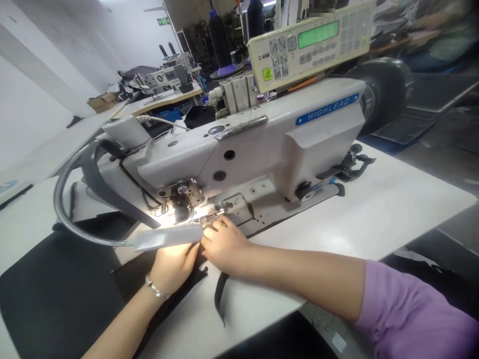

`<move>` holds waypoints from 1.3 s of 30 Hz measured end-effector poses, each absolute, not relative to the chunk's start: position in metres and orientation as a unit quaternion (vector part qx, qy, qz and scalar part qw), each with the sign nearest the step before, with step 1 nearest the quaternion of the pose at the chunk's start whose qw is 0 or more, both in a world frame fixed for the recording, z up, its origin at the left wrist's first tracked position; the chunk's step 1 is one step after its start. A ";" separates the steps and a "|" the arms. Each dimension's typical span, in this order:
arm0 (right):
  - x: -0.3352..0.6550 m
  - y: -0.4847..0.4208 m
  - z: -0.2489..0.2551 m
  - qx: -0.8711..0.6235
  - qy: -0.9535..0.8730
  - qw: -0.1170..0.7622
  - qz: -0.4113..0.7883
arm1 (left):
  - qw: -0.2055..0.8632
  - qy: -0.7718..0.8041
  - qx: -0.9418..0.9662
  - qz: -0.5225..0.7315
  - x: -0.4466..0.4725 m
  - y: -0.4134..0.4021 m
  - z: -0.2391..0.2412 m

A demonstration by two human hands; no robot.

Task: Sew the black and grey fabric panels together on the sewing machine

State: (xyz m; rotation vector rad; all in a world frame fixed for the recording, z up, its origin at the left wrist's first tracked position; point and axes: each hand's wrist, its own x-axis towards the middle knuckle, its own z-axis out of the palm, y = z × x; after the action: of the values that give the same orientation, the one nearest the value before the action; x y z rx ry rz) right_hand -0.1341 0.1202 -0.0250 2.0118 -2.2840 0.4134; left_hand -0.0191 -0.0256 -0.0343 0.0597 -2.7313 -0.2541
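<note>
A grey-white Highlead sewing machine [262, 144] stands on the white table [374, 214]. Both my hands are at its needle area [183, 207], which a gooseneck lamp [164, 238] lights brightly. My left hand [174, 267], with a bracelet on the wrist, lies on black fabric [127, 279] just under the lamp head, fingers curled down onto it. My right hand [224, 244] rests beside it, fingers pinched together at the presser foot on the edge of the fabric. A black strap [220, 299] trails from under my right wrist toward the table's front edge.
More black fabric [56, 299] is piled at the left of the table. A control panel [310, 42] with a green display sits on top of the machine. Another sewing station [164, 82] stands behind at the left. Dark thread cones [220, 40] rise at the back.
</note>
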 end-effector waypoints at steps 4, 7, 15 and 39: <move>-0.130 0.116 -0.029 0.643 -0.753 0.054 0.129 | 0.254 -0.965 -0.057 -0.041 -0.023 -0.033 -0.034; -0.126 0.112 -0.035 0.630 -0.761 0.074 0.138 | 0.285 -0.953 -0.097 -0.026 -0.025 -0.041 -0.035; -0.122 0.108 -0.043 0.615 -0.767 0.093 0.154 | 0.293 -0.942 -0.166 -0.002 -0.030 -0.071 -0.052; -0.094 0.100 -0.037 0.663 -0.735 0.065 0.127 | 0.171 -0.957 -0.208 0.109 0.004 -0.098 -0.014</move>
State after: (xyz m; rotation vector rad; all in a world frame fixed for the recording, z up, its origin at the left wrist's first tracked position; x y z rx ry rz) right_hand -0.0938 0.1002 -0.0366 1.9996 -2.2192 0.3821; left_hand 0.0045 -0.0979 -0.0142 -0.5920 -2.7170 0.3098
